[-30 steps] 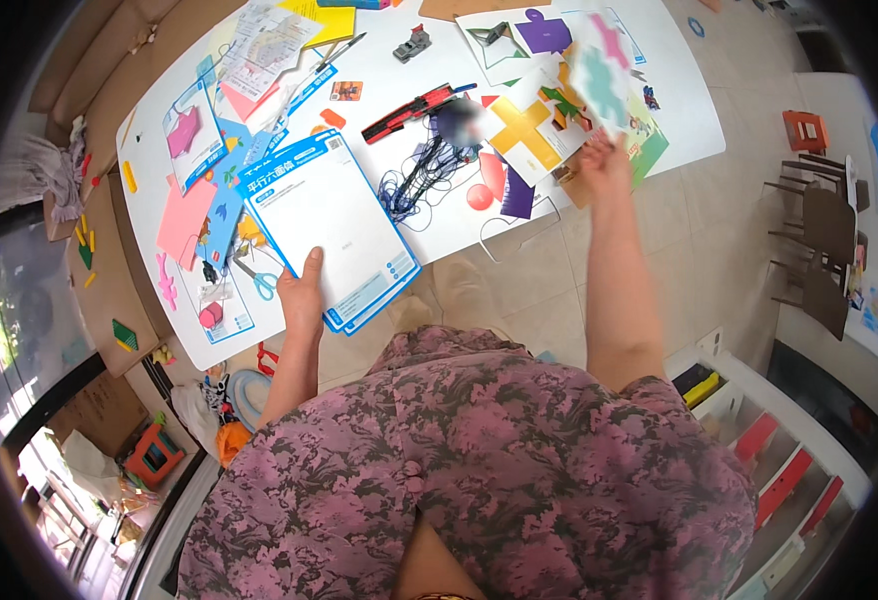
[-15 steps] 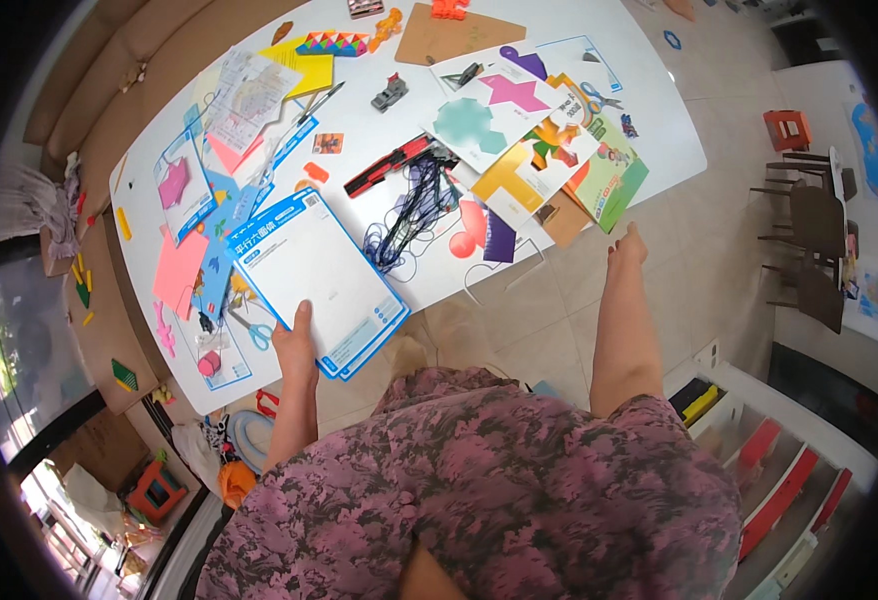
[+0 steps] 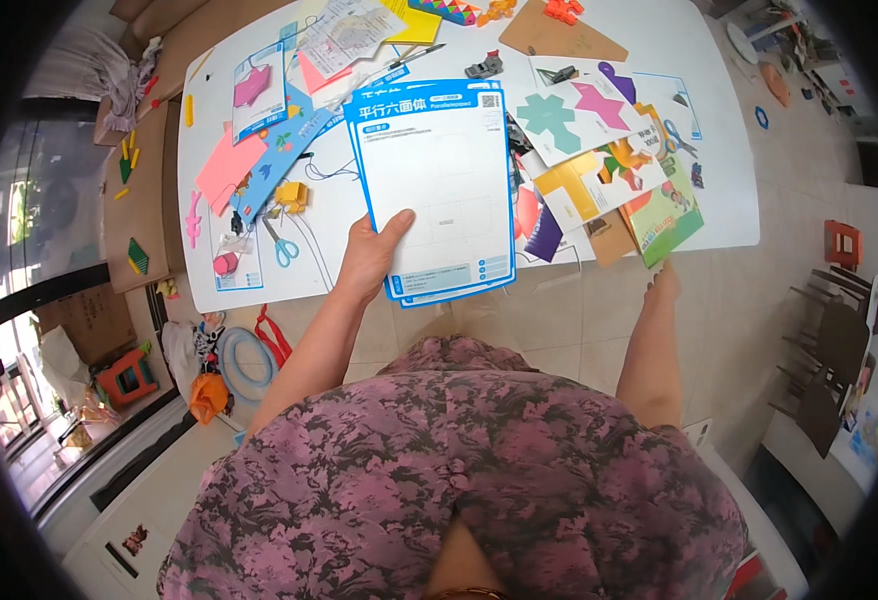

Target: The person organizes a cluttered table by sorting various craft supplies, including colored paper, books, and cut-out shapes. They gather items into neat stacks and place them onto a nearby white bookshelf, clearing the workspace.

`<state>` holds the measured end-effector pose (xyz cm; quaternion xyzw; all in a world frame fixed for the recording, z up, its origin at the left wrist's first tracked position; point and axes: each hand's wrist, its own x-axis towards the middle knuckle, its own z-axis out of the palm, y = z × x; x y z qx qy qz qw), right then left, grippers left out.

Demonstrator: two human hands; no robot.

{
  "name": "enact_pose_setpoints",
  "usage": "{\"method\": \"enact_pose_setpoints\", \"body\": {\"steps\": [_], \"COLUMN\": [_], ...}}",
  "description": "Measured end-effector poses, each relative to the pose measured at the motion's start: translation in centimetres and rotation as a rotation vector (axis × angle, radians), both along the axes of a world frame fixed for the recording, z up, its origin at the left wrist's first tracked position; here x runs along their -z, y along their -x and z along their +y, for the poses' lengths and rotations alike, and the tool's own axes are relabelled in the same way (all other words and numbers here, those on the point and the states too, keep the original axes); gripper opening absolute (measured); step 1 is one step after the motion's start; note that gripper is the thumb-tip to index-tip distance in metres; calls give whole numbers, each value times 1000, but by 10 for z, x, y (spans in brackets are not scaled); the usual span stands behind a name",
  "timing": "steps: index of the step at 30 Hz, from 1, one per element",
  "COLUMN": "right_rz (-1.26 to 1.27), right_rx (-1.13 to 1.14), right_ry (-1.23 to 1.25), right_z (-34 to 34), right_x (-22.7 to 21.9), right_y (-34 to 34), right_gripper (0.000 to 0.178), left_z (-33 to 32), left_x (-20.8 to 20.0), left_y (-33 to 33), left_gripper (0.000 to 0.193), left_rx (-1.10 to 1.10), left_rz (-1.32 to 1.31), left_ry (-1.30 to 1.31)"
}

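My left hand [image 3: 375, 250] grips a small stack of white sheets with blue borders [image 3: 449, 190], thumb on top and fingers underneath. The top sheet has a blue heading and faint line drawings, and hides part of the table. My right hand [image 3: 662, 282] is empty, its fingers slightly apart, just off the table's near edge. Closest to it is the corner of a green booklet [image 3: 665, 222]; whether they touch is unclear. Beside that booklet lie a white sheet with yellow shapes [image 3: 581, 190] and one with teal and pink shapes [image 3: 559, 130].
The white table [image 3: 304, 275] bears blue-handled scissors [image 3: 281, 246], pink paper [image 3: 229, 170], a yellow paper box [image 3: 291, 197], a brown board [image 3: 559, 35] and a second pair of scissors [image 3: 676, 136]. Chairs [image 3: 829, 335] stand at right; an orange bag [image 3: 209, 397] is at lower left.
My view has turned to the left. The held sheets have come up in front of the table's middle and stand straighter. My right hand stays near the green booklet's corner.
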<state>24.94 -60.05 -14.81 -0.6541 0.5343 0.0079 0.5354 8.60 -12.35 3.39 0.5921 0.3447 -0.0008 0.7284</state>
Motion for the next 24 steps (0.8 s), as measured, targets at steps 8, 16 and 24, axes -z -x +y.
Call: {"method": "enact_pose_setpoints", "body": {"steps": [8,16,24], "right_rz": [-228,-297,-158], "right_rx": [56,-202,-925], "right_ry": [-73,-168,273], "right_z": [-34,-56,-52], "right_x": [-50,-88,-20], "right_y": [6,-147,-337], "right_gripper": [22,23,37], "left_z": [-46,-83,-178], "left_x": [24,44,50], "left_y": [36,40,-27], "left_gripper": [39,42,44], "left_rx": [3,-202,-480], "left_rz": [7,86,168], "left_ry": [67,161,176]}}
